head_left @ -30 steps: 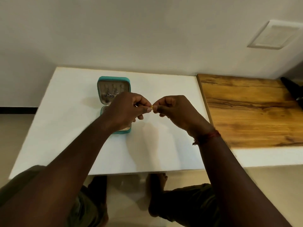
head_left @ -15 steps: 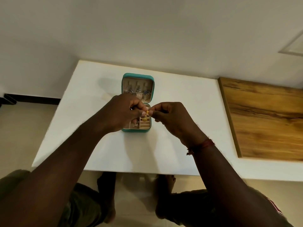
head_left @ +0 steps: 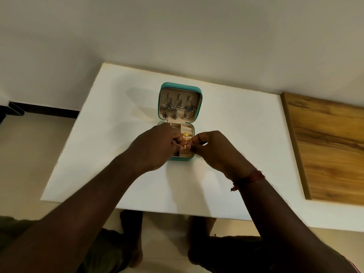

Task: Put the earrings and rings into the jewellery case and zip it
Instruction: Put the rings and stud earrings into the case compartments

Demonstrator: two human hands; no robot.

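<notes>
most looks done: left hand [head_left: 157, 146] pinches a gold ring [head_left: 185, 147] low over the open case [head_left: 180, 85], whose lid holds earrings [head_left: 178, 107] and whose slots hold other rings [head_left: 186, 134]; right hand [head_left: 214, 152] pinches that ring too. seating it and zipping remain.

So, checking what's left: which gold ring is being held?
The nearest gold ring, pinched between left hand and right hand; the other gold rings sit untouched behind it.
</notes>
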